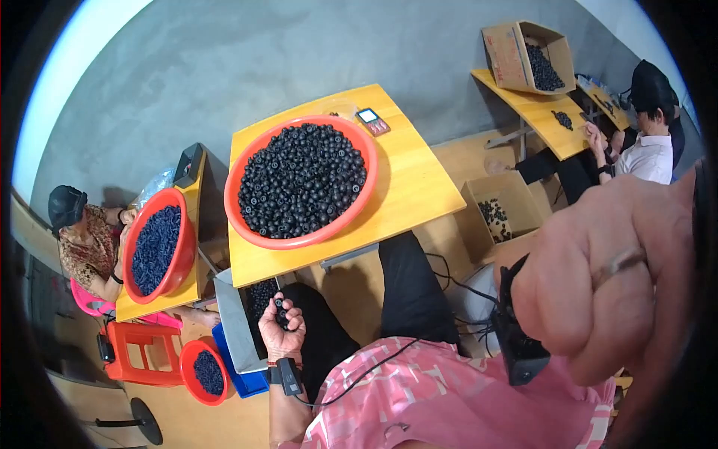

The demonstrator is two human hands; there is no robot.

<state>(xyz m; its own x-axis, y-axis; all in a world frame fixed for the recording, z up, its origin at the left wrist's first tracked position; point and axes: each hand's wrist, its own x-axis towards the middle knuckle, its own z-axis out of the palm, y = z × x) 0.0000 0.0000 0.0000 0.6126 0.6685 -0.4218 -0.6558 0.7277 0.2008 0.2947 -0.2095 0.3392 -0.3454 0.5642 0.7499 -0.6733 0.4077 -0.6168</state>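
My left hand [281,329] is curled palm up above the grey bin beside my thigh, holding small black round parts [281,313] with holes in them. The grey bin [233,318] has more black pieces inside. My right hand [598,277] is raised very close to the camera, its fingers folded into a fist with a ring on one finger. Whatever it may hold is hidden. On the yellow table [419,176] in front of me, a red basin [233,217] is heaped with the same black parts.
A phone [372,121] lies behind the basin. At left, a person [88,243] sits by a red basin [183,254] of dark blue pieces; a red stool [146,352] stands below. At right, another person [647,153] works near a cardboard box [516,56]. An open carton [516,198] sits on the floor.
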